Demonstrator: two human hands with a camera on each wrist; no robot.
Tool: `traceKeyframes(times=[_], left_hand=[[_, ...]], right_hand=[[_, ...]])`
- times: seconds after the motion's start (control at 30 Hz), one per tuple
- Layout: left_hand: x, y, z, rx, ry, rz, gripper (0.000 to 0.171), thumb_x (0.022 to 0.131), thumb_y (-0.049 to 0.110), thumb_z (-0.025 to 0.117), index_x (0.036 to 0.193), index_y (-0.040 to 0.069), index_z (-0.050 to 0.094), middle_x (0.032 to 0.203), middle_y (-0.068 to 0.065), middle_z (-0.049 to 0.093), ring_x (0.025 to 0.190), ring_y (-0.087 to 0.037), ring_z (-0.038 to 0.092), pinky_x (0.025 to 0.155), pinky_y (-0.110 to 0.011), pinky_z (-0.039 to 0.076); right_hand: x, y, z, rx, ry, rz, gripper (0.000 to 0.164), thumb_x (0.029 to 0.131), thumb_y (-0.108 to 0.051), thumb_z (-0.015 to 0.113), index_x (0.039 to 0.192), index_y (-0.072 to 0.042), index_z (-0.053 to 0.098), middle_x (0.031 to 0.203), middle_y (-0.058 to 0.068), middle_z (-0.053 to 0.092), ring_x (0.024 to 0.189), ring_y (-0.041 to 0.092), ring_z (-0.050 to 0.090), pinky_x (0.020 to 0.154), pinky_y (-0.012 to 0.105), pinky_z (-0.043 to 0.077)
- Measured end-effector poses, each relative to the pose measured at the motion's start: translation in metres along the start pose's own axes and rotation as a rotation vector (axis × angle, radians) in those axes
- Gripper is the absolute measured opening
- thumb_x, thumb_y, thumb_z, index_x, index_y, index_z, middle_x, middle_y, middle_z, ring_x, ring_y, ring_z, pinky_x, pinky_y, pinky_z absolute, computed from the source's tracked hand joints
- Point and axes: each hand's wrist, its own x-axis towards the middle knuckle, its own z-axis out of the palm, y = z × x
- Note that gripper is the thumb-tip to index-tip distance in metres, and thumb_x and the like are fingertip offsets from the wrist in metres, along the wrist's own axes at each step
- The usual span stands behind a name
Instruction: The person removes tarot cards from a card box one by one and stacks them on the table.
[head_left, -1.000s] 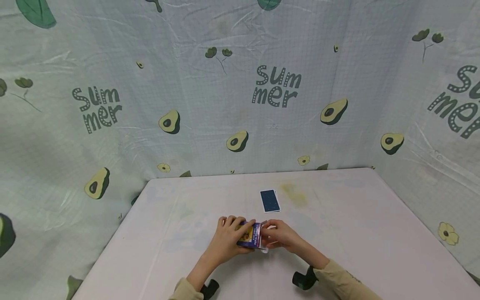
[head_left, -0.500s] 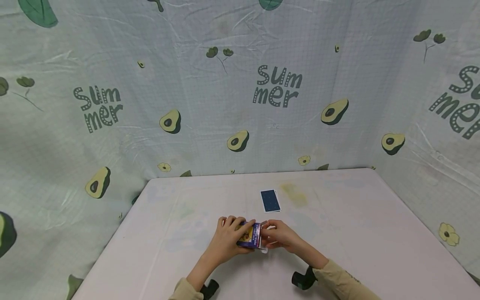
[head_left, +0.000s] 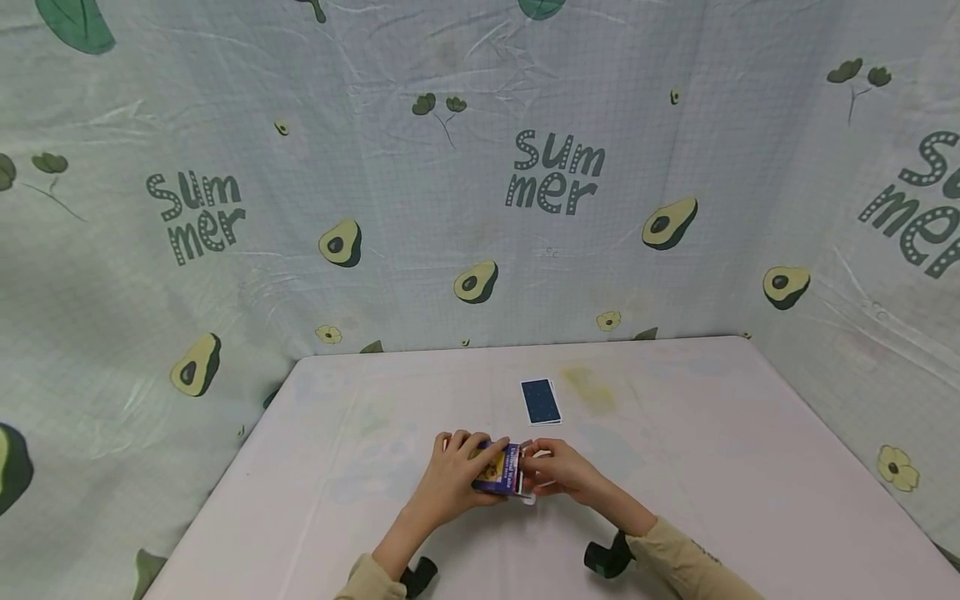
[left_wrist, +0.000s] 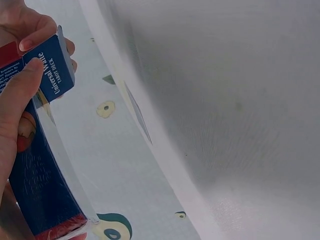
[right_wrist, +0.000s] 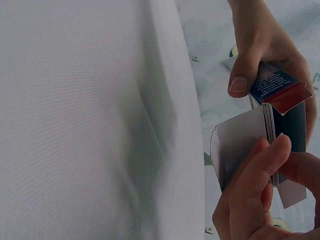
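My left hand (head_left: 459, 473) grips a blue tarot card box (head_left: 501, 473) with red ends, just above the white table (head_left: 712, 467). In the left wrist view its thumb (left_wrist: 20, 95) lies along the box (left_wrist: 40, 170). My right hand (head_left: 557, 468) pinches a stack of white-faced cards (right_wrist: 245, 147) at the open end of the box (right_wrist: 280, 87), and part of the stack is hidden behind the right hand's fingers (right_wrist: 257, 185). The thumb of the left hand (right_wrist: 240, 75) presses on the box near its opening.
A blue-backed pile of cards (head_left: 540, 401) lies face down on the table beyond my hands. Avocado-print cloth (head_left: 555, 175) walls the table at the back and on both sides. Black wrist mounts (head_left: 606, 558) sit near the front edge.
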Motion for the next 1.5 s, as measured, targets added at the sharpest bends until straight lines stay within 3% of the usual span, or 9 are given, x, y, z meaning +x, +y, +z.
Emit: traceKeyframes(times=[0.47,0.77,1.5], left_hand=[[-0.001,-0.001,0.002,-0.003,-0.03,-0.019,0.076,0.061,0.058,0.071,0.126,0.027,0.05,0.108,0.002,0.055,0.094,-0.016,0.047,0.083,-0.041,0.036],[-0.004,-0.002,0.003,-0.012,-0.032,-0.031,0.076,0.061,0.057,0.072,0.127,0.027,0.049,0.109,0.002,0.054,0.094,-0.016,0.047,0.083,-0.04,0.035],[-0.005,-0.005,0.005,-0.035,-0.049,-0.064,0.076,0.061,0.055,0.073,0.127,0.026,0.049,0.109,0.0,0.054,0.096,-0.019,0.046,0.082,-0.043,0.035]], right_hand=[[-0.001,0.001,-0.006,-0.002,-0.018,-0.001,0.031,0.085,-0.02,0.06,0.105,0.003,0.053,0.087,0.005,0.063,0.066,0.011,0.06,0.059,0.023,0.051],[-0.001,0.005,-0.01,-0.034,0.03,0.002,0.036,0.081,-0.021,0.064,0.109,-0.001,0.054,0.092,0.008,0.066,0.07,0.014,0.062,0.065,0.031,0.053],[-0.004,0.008,-0.026,-0.094,0.099,0.02,0.032,0.082,-0.028,0.062,0.11,-0.011,0.059,0.096,0.006,0.065,0.072,0.016,0.065,0.056,0.026,0.045]])
